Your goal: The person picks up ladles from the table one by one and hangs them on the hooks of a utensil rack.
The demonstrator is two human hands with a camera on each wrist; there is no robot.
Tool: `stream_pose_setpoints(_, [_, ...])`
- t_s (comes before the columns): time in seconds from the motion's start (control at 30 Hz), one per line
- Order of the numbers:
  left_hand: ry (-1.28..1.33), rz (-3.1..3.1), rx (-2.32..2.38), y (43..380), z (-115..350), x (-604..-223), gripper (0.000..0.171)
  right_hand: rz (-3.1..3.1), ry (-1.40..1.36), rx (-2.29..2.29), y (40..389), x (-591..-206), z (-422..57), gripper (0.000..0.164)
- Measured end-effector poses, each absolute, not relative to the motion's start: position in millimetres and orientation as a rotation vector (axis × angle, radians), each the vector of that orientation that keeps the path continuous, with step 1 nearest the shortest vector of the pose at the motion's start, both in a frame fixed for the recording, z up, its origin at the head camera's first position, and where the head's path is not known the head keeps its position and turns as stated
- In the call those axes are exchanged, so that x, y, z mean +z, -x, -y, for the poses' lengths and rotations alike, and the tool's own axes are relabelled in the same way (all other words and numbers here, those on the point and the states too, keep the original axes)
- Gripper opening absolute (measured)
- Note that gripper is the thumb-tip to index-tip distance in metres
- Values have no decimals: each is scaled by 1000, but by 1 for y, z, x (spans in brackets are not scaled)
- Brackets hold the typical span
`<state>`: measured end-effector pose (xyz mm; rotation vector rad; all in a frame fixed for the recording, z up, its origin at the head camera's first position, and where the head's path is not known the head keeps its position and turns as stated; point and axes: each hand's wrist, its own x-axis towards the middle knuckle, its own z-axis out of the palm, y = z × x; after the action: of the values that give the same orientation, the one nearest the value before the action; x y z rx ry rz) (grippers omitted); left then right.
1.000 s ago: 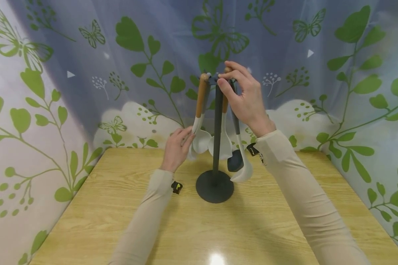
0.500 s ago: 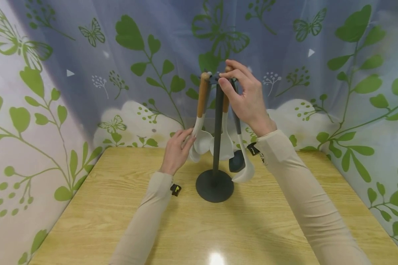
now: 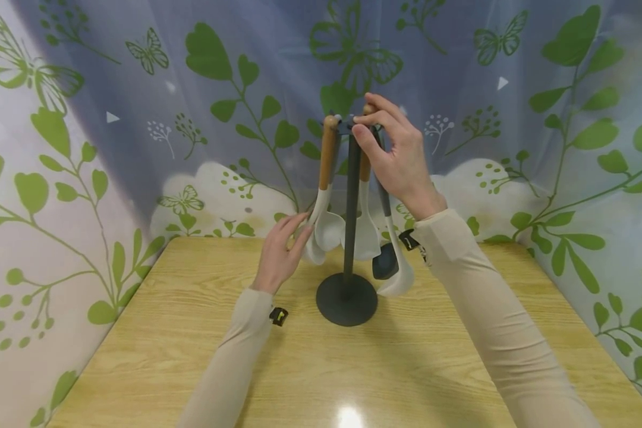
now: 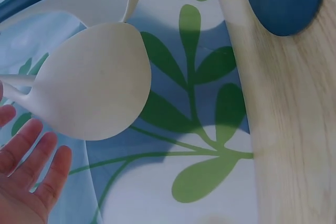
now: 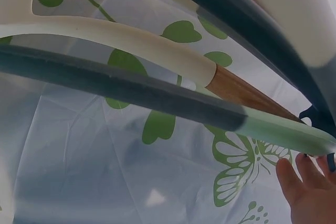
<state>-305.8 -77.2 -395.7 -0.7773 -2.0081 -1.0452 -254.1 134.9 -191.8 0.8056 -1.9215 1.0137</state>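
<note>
Plainly a top-heavy arrangement: dark utensil stand [image 3: 348,238] upright on the wooden surface [image 3: 353,368], near its far edge, with several utensils hanging from the hub at the top. Right hand [image 3: 398,157] up at that hub, thumb and forefinger pinched on the upper end of a hanging utensil handle [image 3: 365,145], other fingers loosely curled. Left hand [image 3: 279,252] low beside the white spoon [image 3: 326,229], fingers straight and spread, gripping nothing; fingertips just at the spoon's bowl, touching or barely apart, hard to tell from the head view. In the left wrist view, same white bowl [image 4: 89,82] close above the open palm.

Risks, judged from this: a sideways tug at the hub could rock the narrow round base [image 3: 346,300] and tip the whole stand. Lifting the pinched handle off crookedly could snag its hook and set neighbours swinging, perhaps knocking the white ladle [image 3: 398,273] or the dark spoon [image 3: 383,261] loose. Pinch looks light, so a slip and a drop onto the surface also possible.
</note>
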Motion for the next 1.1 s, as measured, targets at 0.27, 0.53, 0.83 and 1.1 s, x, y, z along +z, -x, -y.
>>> stream_pose_setpoints(0.27, [746, 2008, -1080, 294, 90, -408, 34, 1917, -806, 1021, 254, -192, -135, 26])
stream_pose_setpoints(0.53, [694, 2055, -1058, 283, 106, -418, 34, 1924, -808, 1029, 253, -191, -135, 26])
stream_pose_setpoints(0.83, [657, 2140, -952, 276, 121, -426, 40, 1936, -804, 1027, 252, -192, -135, 33])
stream_pose_setpoints(1.1, [629, 2169, -883, 275, 129, -428, 43, 1923, -804, 1018, 252, -192, -134, 30])
